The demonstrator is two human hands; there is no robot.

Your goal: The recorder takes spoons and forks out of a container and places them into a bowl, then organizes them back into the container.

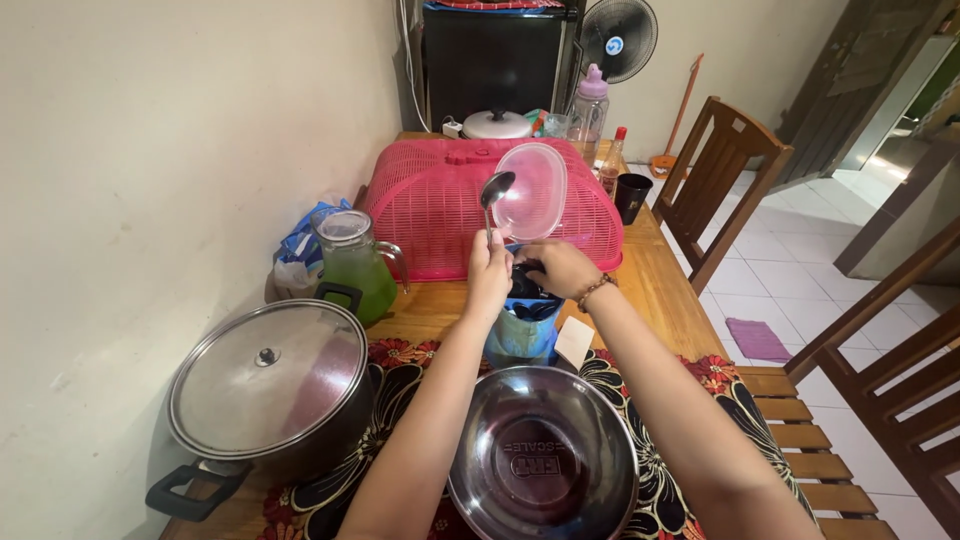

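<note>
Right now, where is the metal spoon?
In the head view, the metal spoon stands upright in the left hand, before the pink plastic food cover, beside the clear plastic lid.

Two hands at a blue container on a crowded wooden table

The left hand (488, 272) grips a metal spoon (495, 192) upright, bowl raised, while the right hand (560, 268), a bead bracelet on its wrist, rests on the dark contents of the blue container (522, 335) and holds a clear round lid (531, 190) tilted up. A steel bowl (543, 455) sits nearest on the flowered mat (690, 480), a lidded pot (268, 385) to its left, a green-filled jug (353, 262) and pink mesh food cover (440, 205) behind.
</note>
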